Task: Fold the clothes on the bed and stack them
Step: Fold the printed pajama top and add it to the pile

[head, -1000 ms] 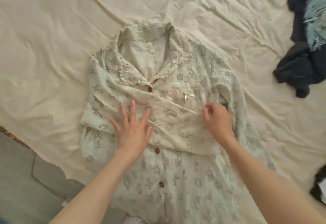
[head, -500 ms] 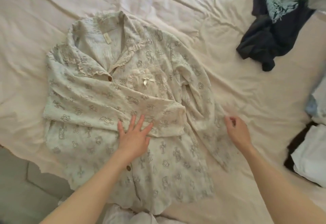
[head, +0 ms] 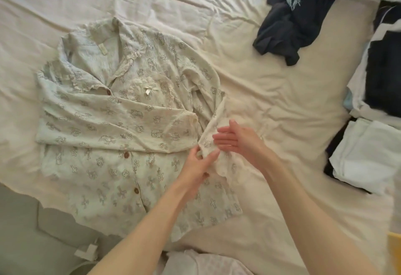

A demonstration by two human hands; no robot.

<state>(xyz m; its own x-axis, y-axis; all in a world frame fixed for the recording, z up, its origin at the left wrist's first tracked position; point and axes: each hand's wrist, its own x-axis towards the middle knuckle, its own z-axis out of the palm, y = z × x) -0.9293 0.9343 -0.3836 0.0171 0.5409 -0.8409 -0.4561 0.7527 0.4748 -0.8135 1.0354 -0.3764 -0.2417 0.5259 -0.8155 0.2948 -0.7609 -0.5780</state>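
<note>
The shirt [head: 108,136] lies face up on the left half of the bed [head: 271,92], collar toward the far side, hem reaching the near edge where the sheet ends above grey floor [head: 23,231]. One sleeve is folded flat across the chest. The other sleeve [head: 213,127] is raised at the shirt's right side. The left hand [head: 196,166] pinches its cuff between thumb and fingers. The right hand [head: 236,140] has straight, flat fingers laid against the sleeve cloth from the right; it grips nothing.

Bare sheet lies right of the shirt, between it and the stack [head: 375,123] at the right edge. That stack holds folded white and dark pieces. A dark garment [head: 288,23] with a pale blue print lies crumpled at the far right, well apart from the shirt.

A small neck label [head: 101,47] shows inside the collar; its writing is too small to read. The print on the dark garment cannot be read either.
</note>
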